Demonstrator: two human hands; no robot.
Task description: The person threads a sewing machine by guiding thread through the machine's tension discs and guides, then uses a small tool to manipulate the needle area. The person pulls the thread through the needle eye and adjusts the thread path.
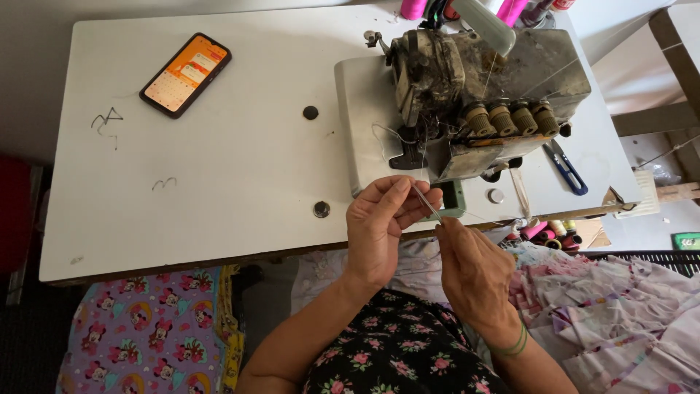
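Note:
My left hand (380, 228) and my right hand (472, 271) meet at the near edge of the white table (233, 182), just in front of a worn grey overlock sewing machine (467, 95). Between the fingers of both hands runs a thin metal pair of tweezers (426, 201), slanting up to the left. My left fingers pinch its upper end and my right fingertips hold its lower end. A fine thread (485, 219) trails off to the right. Whether thread sits in the tweezers' tip I cannot tell.
A smartphone (185, 74) with a lit orange screen lies at the table's far left. Blue thread snips (566, 168) lie right of the machine. Pink thread cones (413, 7) stand behind it. Patterned fabric (620, 314) is heaped at the lower right, cartoon-print cloth (146, 328) at the lower left.

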